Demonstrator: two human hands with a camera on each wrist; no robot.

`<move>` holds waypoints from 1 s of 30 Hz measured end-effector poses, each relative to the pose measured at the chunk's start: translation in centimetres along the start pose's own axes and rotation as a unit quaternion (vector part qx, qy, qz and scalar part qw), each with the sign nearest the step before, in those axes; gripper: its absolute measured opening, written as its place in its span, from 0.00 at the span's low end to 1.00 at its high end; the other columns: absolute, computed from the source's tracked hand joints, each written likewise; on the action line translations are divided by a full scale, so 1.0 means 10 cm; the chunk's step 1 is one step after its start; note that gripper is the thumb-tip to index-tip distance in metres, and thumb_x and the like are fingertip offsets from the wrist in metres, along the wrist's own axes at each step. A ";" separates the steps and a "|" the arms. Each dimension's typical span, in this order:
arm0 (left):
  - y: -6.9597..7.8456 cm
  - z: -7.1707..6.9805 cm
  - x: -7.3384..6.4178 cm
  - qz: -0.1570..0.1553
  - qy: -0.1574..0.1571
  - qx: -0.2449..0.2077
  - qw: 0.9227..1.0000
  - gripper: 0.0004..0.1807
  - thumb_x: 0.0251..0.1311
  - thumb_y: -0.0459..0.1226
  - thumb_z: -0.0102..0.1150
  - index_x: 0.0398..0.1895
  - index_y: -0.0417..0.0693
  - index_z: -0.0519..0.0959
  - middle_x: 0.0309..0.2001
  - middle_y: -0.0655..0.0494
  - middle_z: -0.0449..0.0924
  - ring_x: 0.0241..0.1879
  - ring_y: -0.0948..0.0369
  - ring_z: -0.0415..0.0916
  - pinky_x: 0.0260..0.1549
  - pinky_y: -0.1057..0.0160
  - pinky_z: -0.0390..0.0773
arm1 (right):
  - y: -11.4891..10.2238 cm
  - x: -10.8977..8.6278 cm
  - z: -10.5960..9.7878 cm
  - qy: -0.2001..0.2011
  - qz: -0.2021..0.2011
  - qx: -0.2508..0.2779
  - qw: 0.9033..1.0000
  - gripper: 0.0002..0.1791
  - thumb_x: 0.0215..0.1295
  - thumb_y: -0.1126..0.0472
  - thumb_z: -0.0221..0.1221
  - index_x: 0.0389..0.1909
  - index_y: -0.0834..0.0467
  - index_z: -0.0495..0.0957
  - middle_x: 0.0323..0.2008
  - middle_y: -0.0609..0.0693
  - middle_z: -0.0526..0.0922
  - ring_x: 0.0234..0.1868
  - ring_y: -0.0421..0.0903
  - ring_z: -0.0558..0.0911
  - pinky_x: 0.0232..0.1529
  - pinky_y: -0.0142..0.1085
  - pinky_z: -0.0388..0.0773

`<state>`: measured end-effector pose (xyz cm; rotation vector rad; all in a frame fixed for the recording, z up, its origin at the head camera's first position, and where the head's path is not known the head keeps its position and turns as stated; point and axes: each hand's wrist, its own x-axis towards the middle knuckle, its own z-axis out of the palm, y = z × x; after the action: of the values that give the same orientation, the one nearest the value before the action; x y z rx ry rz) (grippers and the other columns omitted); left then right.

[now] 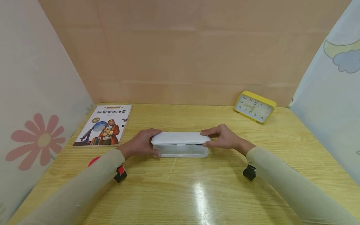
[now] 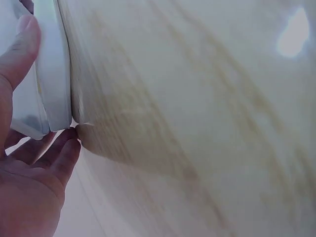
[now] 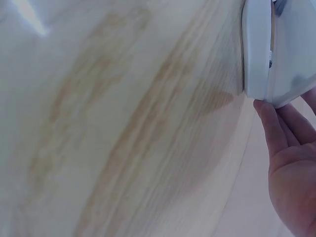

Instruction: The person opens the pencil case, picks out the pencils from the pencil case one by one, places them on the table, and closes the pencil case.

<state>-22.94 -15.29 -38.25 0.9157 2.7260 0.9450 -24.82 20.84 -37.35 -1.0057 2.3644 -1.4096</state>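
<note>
A long white pencil box point(image 1: 180, 151) lies on the wooden table with its lid point(image 1: 180, 137) raised part way. Dark items show in the narrow gap under the lid. My left hand point(image 1: 139, 144) grips the box's left end, thumb at the front and the other fingers round the end and back. At the opposite end, my right hand point(image 1: 223, 137) pinches the lid, thumb at its front edge and fingers on top. In the right wrist view, fingertips point(image 3: 266, 111) touch the box's end near the hinge side. Most of the inside is hidden by the lid.
A book point(image 1: 105, 126) with an illustrated cover lies at the back left. At the back right stands a yellow clock point(image 1: 254, 107). A red object point(image 1: 94, 161) is partly hidden behind the left sleeve. Walls close off the left, back and right sides.
</note>
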 end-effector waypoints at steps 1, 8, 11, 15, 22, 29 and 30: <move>0.00 0.00 0.00 -0.004 -0.001 -0.003 1.000 0.50 0.36 0.45 0.79 0.64 0.36 0.67 0.56 0.46 0.73 0.51 0.54 0.72 0.50 0.53 0.74 | 0.00 0.00 0.00 0.000 0.002 0.004 1.000 0.21 0.53 0.68 0.69 0.49 0.68 0.80 0.52 0.62 0.78 0.53 0.54 0.78 0.49 0.42 0.76; 0.03 0.01 0.00 -0.059 0.006 0.005 0.998 0.60 0.33 0.50 0.79 0.68 0.31 0.58 0.60 0.39 0.69 0.60 0.46 0.65 0.59 0.48 0.64 | -0.03 0.02 -0.02 0.004 0.012 -0.004 1.000 0.16 0.65 0.65 0.59 0.51 0.70 0.78 0.44 0.59 0.83 0.45 0.46 0.81 0.44 0.33 0.78; 0.05 0.02 -0.01 -0.079 0.015 0.001 0.997 0.64 0.30 0.52 0.80 0.69 0.31 0.56 0.60 0.39 0.70 0.60 0.47 0.66 0.60 0.48 0.63 | -0.03 0.03 -0.03 0.019 0.017 0.011 1.000 0.16 0.69 0.65 0.54 0.51 0.73 0.77 0.45 0.61 0.82 0.47 0.50 0.81 0.46 0.36 0.78; 0.05 0.03 -0.02 -0.085 0.030 -0.011 0.996 0.60 0.27 0.51 0.81 0.66 0.35 0.62 0.56 0.45 0.74 0.55 0.50 0.71 0.57 0.50 0.67 | -0.03 0.06 -0.02 0.038 0.041 0.057 0.997 0.18 0.73 0.64 0.49 0.51 0.77 0.74 0.48 0.68 0.78 0.47 0.59 0.80 0.46 0.44 0.78; 0.06 0.04 -0.04 -0.095 0.036 -0.008 0.995 0.63 0.28 0.53 0.79 0.70 0.38 0.58 0.61 0.44 0.69 0.59 0.47 0.67 0.59 0.49 0.64 | 0.01 0.11 0.01 0.079 0.101 0.119 0.985 0.23 0.75 0.60 0.45 0.50 0.80 0.72 0.48 0.73 0.76 0.44 0.64 0.80 0.44 0.48 0.78; 0.07 0.04 -0.06 -0.065 0.052 0.008 0.996 0.70 0.25 0.53 0.80 0.72 0.35 0.50 0.68 0.40 0.59 0.66 0.44 0.56 0.62 0.46 0.58 | 0.04 0.17 0.01 0.111 0.123 0.063 0.984 0.20 0.73 0.60 0.48 0.48 0.76 0.76 0.41 0.68 0.81 0.37 0.59 0.84 0.38 0.44 0.81; 0.07 0.03 -0.06 -0.061 0.055 0.012 0.997 0.71 0.25 0.54 0.80 0.72 0.34 0.50 0.68 0.40 0.57 0.67 0.44 0.55 0.62 0.46 0.58 | 0.04 0.18 0.02 0.119 0.123 0.042 0.984 0.19 0.73 0.60 0.50 0.46 0.76 0.77 0.38 0.67 0.82 0.36 0.58 0.84 0.36 0.43 0.82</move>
<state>-21.98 -15.04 -38.12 0.7103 2.8528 0.9688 -26.26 19.67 -37.45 -0.5258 2.4635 -1.5907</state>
